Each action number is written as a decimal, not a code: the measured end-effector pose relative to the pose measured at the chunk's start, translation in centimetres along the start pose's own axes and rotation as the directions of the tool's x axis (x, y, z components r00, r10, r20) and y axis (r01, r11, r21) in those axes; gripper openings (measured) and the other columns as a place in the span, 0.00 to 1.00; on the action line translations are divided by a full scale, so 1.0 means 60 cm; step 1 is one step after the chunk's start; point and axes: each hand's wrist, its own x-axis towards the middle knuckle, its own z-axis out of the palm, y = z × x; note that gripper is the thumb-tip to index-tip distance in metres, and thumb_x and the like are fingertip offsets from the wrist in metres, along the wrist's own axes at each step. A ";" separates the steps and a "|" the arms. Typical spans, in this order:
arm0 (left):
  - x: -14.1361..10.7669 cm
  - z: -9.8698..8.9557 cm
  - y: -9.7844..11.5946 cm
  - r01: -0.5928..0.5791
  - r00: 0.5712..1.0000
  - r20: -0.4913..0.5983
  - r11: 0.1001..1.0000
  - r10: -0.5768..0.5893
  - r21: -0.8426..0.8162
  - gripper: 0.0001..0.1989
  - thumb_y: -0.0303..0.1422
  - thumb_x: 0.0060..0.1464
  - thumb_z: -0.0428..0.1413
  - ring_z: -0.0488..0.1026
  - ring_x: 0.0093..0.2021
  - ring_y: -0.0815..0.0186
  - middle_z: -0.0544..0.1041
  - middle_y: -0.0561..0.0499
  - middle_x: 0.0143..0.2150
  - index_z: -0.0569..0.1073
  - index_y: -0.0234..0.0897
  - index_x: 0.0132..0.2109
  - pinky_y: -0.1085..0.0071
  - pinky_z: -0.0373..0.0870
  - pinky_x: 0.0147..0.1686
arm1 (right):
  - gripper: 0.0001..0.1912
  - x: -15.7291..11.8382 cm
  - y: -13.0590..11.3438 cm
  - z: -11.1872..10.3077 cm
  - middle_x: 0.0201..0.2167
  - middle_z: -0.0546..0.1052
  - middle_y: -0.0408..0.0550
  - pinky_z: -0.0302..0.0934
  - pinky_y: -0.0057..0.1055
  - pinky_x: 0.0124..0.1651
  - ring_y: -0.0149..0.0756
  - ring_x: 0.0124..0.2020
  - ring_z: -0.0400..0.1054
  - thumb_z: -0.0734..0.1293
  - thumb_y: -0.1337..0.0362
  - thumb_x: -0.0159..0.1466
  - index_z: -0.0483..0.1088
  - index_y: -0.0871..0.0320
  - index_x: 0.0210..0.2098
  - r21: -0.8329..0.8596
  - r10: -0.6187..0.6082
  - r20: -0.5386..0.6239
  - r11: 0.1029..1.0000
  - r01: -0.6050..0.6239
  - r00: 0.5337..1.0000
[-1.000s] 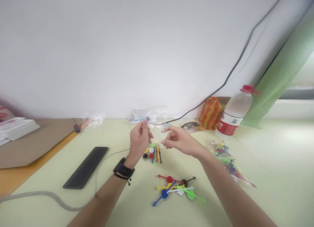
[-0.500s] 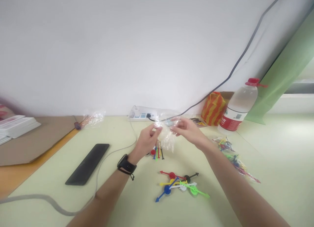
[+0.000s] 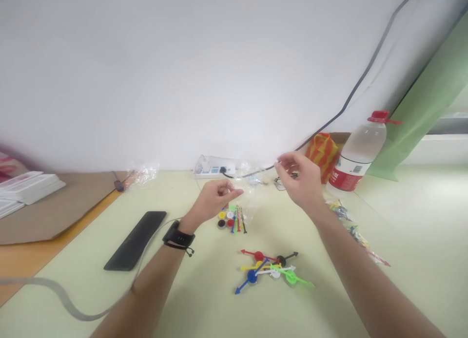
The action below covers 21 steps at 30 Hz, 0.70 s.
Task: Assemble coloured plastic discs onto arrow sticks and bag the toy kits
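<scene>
My left hand is held over the table with its thumb stretched out and its fingers loosely curled, a gap between them. To the right my right hand is raised, fingers bent and thumb slightly apart, nothing visible in it. Between the hands is a clear plastic bag, faint and hard to outline; I cannot tell whether it touches the table. Below it are small round plastic bases in several colours and a row of thin coloured arrows. Nearer me lie several assembled arrow spinners, overlapping.
Bagged coloured arrows lie by my right forearm. A large bottle and a striped bag stand at the back right. A power strip is against the wall. Left are a black slab, a cable and cardboard.
My hands have moved apart, the left slightly left and the right to the right and up. The clear bag has left my fingers. The round bases show more fully.
</scene>
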 end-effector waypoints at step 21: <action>-0.007 -0.008 0.047 -0.190 0.982 0.040 0.934 0.187 0.304 0.22 0.47 0.62 0.54 0.66 0.22 0.65 0.70 0.52 0.20 0.74 0.40 0.24 0.71 0.59 0.23 | 0.24 -0.007 0.028 -0.004 0.47 0.82 0.56 0.66 0.45 0.62 0.45 0.52 0.76 0.72 0.46 0.64 0.79 0.59 0.47 0.273 0.122 0.855 0.720 -0.638 0.504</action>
